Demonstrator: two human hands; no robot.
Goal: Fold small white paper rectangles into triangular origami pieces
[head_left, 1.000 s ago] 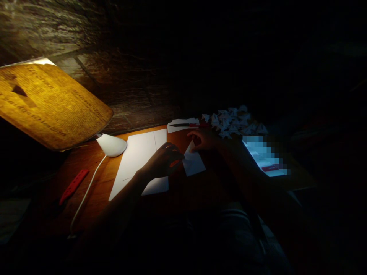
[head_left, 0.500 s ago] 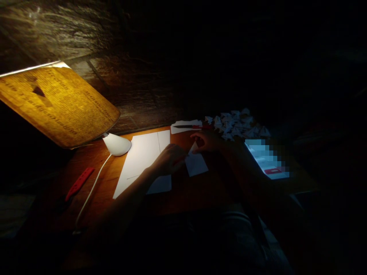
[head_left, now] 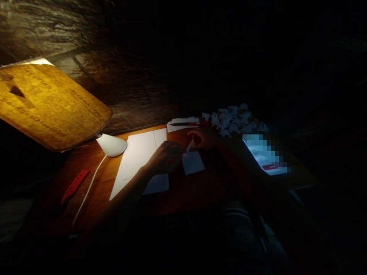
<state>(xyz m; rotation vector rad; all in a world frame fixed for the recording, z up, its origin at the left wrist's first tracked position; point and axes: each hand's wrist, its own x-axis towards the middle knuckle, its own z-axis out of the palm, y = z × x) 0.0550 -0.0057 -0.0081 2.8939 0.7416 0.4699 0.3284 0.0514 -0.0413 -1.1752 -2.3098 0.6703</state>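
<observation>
A small folded piece of white paper [head_left: 194,164] with a pointed top lies on the wooden table. My right hand [head_left: 205,137] is at its upper tip, thumb and forefinger curved around in a loop with the thumb on the paper. From the left comes my left hand [head_left: 166,156], its bent fingers apart and their tips by the paper's left edge. Beneath my left hand and forearm lies a larger white sheet [head_left: 140,149] with dark lines on it. Shadow hides parts of both hands.
A lamp shade printed with text [head_left: 57,107] leans in from the left on a white base [head_left: 112,145] with a cable [head_left: 88,194]. A red-handled knife [head_left: 183,124] rests on paper at the back. Several folded paper pieces [head_left: 232,119], a lit screen [head_left: 266,158] and a red strip-like object [head_left: 75,186] lie around.
My left hand's fingers have loosened and spread a little at the paper's edge. My right hand keeps its place at the tip. The whole view has shifted slightly.
</observation>
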